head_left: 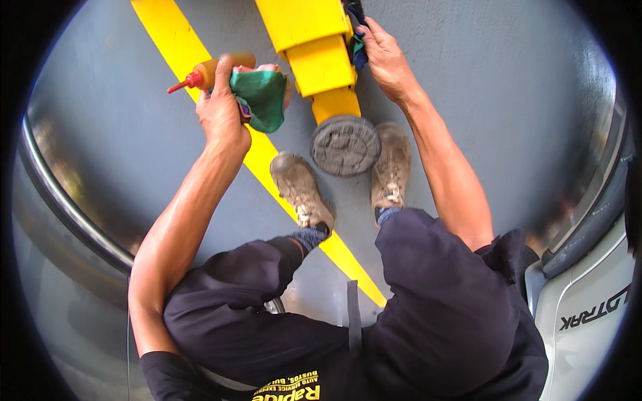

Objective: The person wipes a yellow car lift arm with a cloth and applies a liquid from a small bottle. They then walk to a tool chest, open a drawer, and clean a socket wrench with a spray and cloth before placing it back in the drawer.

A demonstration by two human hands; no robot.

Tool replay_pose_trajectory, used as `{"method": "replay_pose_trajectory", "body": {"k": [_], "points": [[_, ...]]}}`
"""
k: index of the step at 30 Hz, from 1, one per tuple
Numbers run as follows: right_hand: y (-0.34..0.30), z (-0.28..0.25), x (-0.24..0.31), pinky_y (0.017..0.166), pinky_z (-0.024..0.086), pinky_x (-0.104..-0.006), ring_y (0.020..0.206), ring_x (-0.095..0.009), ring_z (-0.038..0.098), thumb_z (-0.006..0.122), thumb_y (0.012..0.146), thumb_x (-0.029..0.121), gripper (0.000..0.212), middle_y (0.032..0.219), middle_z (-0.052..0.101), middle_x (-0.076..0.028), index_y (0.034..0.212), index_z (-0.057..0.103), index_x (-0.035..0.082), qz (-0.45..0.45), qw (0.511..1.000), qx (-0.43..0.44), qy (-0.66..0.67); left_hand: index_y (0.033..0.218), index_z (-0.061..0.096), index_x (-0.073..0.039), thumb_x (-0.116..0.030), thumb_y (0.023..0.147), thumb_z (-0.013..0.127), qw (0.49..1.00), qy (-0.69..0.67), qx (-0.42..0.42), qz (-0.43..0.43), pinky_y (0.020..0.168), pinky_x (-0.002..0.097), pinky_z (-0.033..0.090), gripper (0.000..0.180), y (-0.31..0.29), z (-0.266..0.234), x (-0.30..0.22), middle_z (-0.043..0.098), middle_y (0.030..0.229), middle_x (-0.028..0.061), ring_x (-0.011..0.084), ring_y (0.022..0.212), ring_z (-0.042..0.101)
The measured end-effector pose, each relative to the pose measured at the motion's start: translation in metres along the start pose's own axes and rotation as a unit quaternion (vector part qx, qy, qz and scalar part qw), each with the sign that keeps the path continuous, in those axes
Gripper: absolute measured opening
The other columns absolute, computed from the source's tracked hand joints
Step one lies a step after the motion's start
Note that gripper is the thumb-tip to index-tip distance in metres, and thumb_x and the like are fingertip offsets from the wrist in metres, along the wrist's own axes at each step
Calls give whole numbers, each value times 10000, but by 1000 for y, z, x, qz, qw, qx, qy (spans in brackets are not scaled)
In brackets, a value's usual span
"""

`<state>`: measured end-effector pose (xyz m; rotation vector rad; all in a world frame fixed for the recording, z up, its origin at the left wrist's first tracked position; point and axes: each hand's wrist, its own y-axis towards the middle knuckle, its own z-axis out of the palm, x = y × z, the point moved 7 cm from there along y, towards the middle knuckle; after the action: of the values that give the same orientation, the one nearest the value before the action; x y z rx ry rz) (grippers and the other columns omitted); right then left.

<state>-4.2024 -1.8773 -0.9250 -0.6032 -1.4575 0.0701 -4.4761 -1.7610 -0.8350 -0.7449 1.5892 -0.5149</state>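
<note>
My left hand [224, 113] is closed around an amber squeeze bottle [206, 72] with a red pointed nozzle aimed to the left. Bunched in the same hand is a green and pink rag [261, 99]. A yellow telescoping lift arm [317, 60] comes in from the top, ending in a round dark rubber pad [345, 145] between my shoes. At the arm's right side, my right hand [389, 63] grips a dark blue and green cloth [359, 52] that lies against the yellow metal. The fingertips there are partly hidden.
Grey floor [468, 73] carries a yellow painted stripe [267, 160] running diagonally beneath my left shoe [302, 190]. My right shoe [391, 164] is beside the pad. Curved vehicle bodywork stands close by, silver at the lower right [585, 287] and dark grey at the left [73, 267].
</note>
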Motion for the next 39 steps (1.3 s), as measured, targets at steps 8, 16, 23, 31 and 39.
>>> {"method": "replay_pose_trajectory", "body": {"k": [8, 16, 23, 31, 39], "points": [[-158, -29, -35, 1129, 486, -346, 1254, -173, 639, 598, 1183, 351, 566, 1397, 726, -105, 1534, 583, -92, 144, 985, -78, -48, 1368, 635, -60, -378, 1018, 842, 998, -6, -53, 33, 841, 371, 617, 517, -76, -70, 3, 737, 1166, 54, 178, 1034, 737], [-420, -119, 20, 1034, 557, -422, 1175, -290, 741, 669, 1113, 294, 448, 1264, 789, -198, 1410, 685, -41, 259, 913, -182, -258, 1301, 732, -9, -313, 1026, 834, 960, 247, -71, 111, 842, 341, 620, 423, -185, -147, -17, 797, 1056, 98, 160, 940, 751], [-610, -105, 136, 972, 598, -460, 1103, -336, 781, 691, 1018, 164, 363, 1185, 803, -200, 1364, 718, 60, 379, 873, -225, -208, 1478, 647, -1, -155, 1003, 850, 953, 202, 225, 0, 762, 315, 647, 539, -370, -96, -79, 775, 1039, 68, 138, 775, 752], [-562, 13, 287, 1182, 492, -409, 1371, -264, 664, 604, 1122, 118, 520, 1527, 672, -187, 1635, 534, 71, 159, 964, -212, 9, 1481, 711, -179, -308, 906, 924, 804, 393, 445, 18, 984, 393, 601, 627, -493, -82, -98, 757, 1208, 91, 216, 1072, 754], [-556, 54, 302, 1128, 503, -433, 1338, -312, 653, 587, 1089, 21, 398, 1412, 656, -159, 1487, 601, 32, 58, 982, -177, -13, 1347, 797, -126, -366, 795, 993, 750, 386, 530, 87, 1183, 479, 500, 633, -499, -89, -105, 602, 1498, 184, 353, 1422, 613]]}}
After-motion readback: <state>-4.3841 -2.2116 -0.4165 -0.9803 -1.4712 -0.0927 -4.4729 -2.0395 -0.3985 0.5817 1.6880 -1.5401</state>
